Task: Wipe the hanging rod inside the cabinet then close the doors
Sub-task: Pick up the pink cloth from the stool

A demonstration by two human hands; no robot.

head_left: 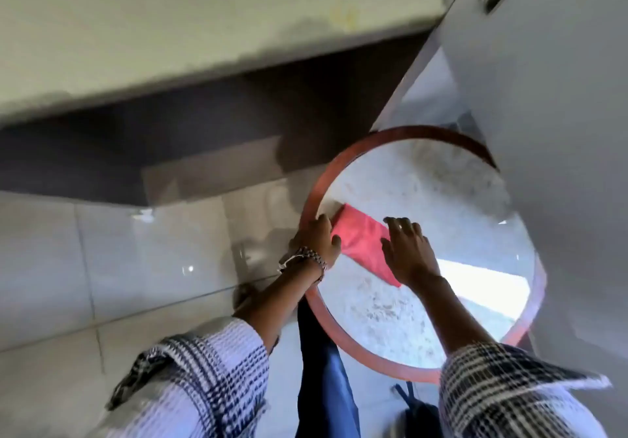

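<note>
Where motion blur softens the frame, a pink cloth (365,244) is pressed under the flat, unclenched left hand (317,238) and right hand (409,250) on a round red-rimmed table (307,199), lower right, partly hidden by a white cabinet door (543,97).

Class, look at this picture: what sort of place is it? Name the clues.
Probably a room in a home: glossy tiled floor, a round marble-topped table with a pink cloth, and a pale cabinet door.

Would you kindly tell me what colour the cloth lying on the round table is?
The cloth is pinkish red, clearest in the head view, between both hands.

Glossy pale floor tiles (85,267), blurred.
</note>
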